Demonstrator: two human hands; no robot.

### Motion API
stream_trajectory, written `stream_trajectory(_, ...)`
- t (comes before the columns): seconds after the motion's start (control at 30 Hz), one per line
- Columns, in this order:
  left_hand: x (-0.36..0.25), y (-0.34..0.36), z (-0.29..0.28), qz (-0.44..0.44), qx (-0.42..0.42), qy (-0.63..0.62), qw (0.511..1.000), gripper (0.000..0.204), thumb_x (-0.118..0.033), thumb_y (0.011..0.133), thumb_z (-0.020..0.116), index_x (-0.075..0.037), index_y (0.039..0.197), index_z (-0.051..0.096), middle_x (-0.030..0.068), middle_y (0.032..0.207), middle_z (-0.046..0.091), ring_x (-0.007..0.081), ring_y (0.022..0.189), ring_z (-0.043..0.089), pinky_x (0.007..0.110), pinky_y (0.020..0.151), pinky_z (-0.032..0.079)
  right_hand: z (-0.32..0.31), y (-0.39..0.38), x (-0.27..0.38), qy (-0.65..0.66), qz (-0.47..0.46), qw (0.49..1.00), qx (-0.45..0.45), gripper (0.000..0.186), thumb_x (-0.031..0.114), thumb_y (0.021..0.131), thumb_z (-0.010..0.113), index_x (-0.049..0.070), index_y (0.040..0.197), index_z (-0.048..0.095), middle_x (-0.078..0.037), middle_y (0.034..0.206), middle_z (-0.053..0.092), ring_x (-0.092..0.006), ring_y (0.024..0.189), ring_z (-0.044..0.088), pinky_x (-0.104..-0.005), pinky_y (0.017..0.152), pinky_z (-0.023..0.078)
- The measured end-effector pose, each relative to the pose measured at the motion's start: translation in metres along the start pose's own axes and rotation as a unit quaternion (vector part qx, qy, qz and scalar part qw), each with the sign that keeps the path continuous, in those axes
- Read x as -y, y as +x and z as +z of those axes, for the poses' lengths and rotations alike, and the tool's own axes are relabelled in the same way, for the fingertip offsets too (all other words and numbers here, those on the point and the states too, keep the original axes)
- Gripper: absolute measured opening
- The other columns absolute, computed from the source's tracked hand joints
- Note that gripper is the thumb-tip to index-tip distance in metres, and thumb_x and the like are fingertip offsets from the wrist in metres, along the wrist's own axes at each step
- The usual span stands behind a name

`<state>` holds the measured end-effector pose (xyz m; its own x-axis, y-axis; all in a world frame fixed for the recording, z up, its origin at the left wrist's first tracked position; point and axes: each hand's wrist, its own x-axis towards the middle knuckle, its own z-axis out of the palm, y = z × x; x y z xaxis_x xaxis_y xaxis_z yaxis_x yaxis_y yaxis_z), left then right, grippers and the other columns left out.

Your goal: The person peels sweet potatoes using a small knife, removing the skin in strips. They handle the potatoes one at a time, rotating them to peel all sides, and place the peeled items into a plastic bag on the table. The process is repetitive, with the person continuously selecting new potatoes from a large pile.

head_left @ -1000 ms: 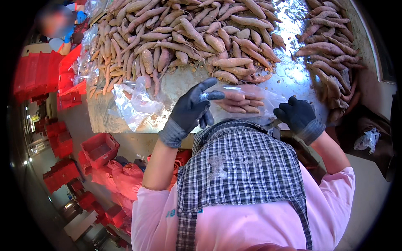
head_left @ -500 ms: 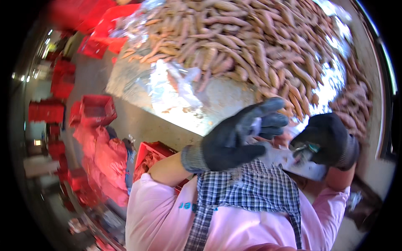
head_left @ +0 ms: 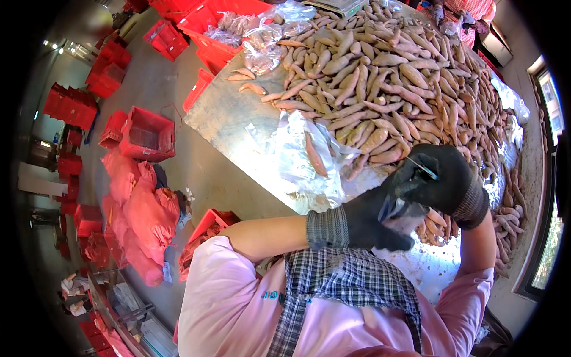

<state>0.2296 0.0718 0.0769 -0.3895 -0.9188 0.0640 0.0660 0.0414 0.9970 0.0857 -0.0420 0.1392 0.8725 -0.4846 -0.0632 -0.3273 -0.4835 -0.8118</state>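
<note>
My left hand, in a dark work glove with a grey cuff, is closed around a clear plastic bag, partly hidden by the gloves. Right beside it, my right hand is closed too, pinching a thin pale strip between its fingers. What the strip is made of I cannot tell. Beyond both hands lies a large heap of sweet potatoes on a metal table. On the near left part of the table rests a crumpled clear bag with a single sweet potato on it.
Filled clear bags lie near a red crate at the table's far left. More red crates and red mesh sacks stand on the floor to the left. At the far right is another person; a window lines the right wall.
The view has shifted, showing more of the far table. My hands have come together; the left fingers, spread before, have closed, and the pale strip now shows in my right hand.
</note>
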Motion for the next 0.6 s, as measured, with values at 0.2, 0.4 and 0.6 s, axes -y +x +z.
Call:
stream_trajectory(0.2, 0.006, 0.012, -0.103, -0.053, -0.084, -0.182, 0.978, 0.050, -0.015, 0.078, 0.066, -0.005, 0.123, 0.046, 0.0018, 0.098, 0.059, 0.0097, 0.076, 0.057, 0.024, 0.064, 0.048, 0.025, 0.084, 0.000, -0.043, -0.015, 0.983, -0.177, 0.022, 0.015, 0.073, 0.071, 0.005, 0.090, 0.063, -0.010, 0.079, 0.064, -0.0224, 0.070, 0.064, -0.0321, 0.065, 0.049)
stream_trajectory(0.4, -0.021, 0.074, -0.283, 0.039, -0.187, -0.232, 0.954, 0.032, -0.018, 0.093, 0.049, -0.010, 0.123, 0.048, 0.0097, 0.106, 0.061, 0.0172, 0.087, 0.061, 0.032, 0.077, 0.050, 0.008, 0.098, -0.031, 0.208, 0.032, 0.897, -0.388, 0.017, 0.007, 0.086, 0.056, -0.004, 0.097, 0.060, -0.009, 0.089, 0.064, -0.0131, 0.072, 0.060, -0.0245, 0.067, 0.047)
stream_trajectory(0.6, -0.012, 0.165, -0.394, 0.093, -0.214, -0.116, 0.966, 0.021, -0.017, 0.091, 0.052, -0.008, 0.110, 0.051, 0.0067, 0.096, 0.059, 0.0172, 0.081, 0.060, 0.030, 0.063, 0.051, 0.034, 0.068, -0.104, 0.174, 0.171, 0.845, -0.476, 0.021, 0.008, 0.085, 0.056, -0.004, 0.101, 0.058, -0.005, 0.082, 0.060, -0.0111, 0.071, 0.056, -0.0219, 0.068, 0.041)
